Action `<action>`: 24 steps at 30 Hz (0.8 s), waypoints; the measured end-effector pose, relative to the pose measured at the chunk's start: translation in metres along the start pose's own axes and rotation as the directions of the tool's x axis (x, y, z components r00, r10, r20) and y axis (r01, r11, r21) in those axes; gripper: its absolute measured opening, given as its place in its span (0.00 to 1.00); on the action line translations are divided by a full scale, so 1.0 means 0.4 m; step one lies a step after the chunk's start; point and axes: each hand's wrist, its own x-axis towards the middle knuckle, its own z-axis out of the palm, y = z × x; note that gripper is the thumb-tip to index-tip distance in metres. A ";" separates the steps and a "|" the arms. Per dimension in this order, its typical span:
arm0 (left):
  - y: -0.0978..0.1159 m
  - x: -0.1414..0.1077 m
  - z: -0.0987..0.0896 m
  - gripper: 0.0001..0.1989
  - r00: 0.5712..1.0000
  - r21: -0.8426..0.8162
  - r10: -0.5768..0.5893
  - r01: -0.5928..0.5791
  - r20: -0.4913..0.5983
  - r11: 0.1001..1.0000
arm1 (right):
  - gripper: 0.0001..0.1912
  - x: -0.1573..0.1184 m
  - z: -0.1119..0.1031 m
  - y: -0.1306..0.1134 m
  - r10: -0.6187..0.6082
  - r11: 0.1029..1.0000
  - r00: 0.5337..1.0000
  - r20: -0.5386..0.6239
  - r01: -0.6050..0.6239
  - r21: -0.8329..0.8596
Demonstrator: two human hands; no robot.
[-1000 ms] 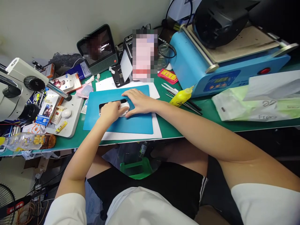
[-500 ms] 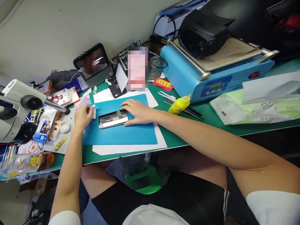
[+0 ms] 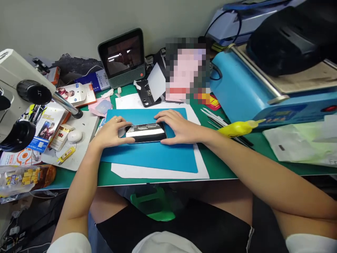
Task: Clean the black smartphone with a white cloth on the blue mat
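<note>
A smartphone [image 3: 146, 133] with a glossy, reflecting screen lies lengthwise across a blue mat [image 3: 150, 158]. My left hand [image 3: 114, 133] grips its left end, thumb along the near edge and fingers on the far edge. Something pale, perhaps a wipe, shows between that thumb and fingers. My right hand [image 3: 179, 128] holds the other end in the same way, thumb near and fingers far. Under the mat, white paper [image 3: 158, 172] sticks out at the front and back.
At left stand a microscope [image 3: 34, 93], a grey board [image 3: 84, 147] with small items, and a bottle [image 3: 28, 177]. Behind the mat are a phone back housing [image 3: 147, 93] and a display device [image 3: 123, 58]. Rightward lie a yellow squeeze bottle [image 3: 235, 129], tools and a blue heating machine [image 3: 237, 91].
My left hand has come from the mat's left edge to the phone's left end and taken hold of it. My right hand stays at the right end. The head view has shifted.
</note>
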 end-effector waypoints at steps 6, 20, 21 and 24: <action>-0.020 -0.007 0.013 0.46 1.000 0.018 0.003 -0.003 0.012 1.000 | 0.34 -0.007 0.003 -0.056 0.049 0.998 0.995 -0.090 -0.046 0.040; -0.107 0.007 0.029 0.19 0.966 0.058 0.109 -0.098 -0.233 0.994 | 0.18 0.218 0.107 -0.184 0.019 0.996 0.992 -0.123 -0.029 -0.081; -0.110 0.009 0.030 0.18 0.961 0.085 0.114 -0.095 -0.252 0.992 | 0.17 0.224 0.119 -0.182 0.018 0.997 0.991 -0.134 -0.027 -0.070; -0.114 0.016 0.031 0.17 0.956 0.137 0.117 -0.082 -0.268 0.987 | 0.16 0.221 0.144 -0.175 -0.014 0.997 0.980 -0.198 -0.001 -0.077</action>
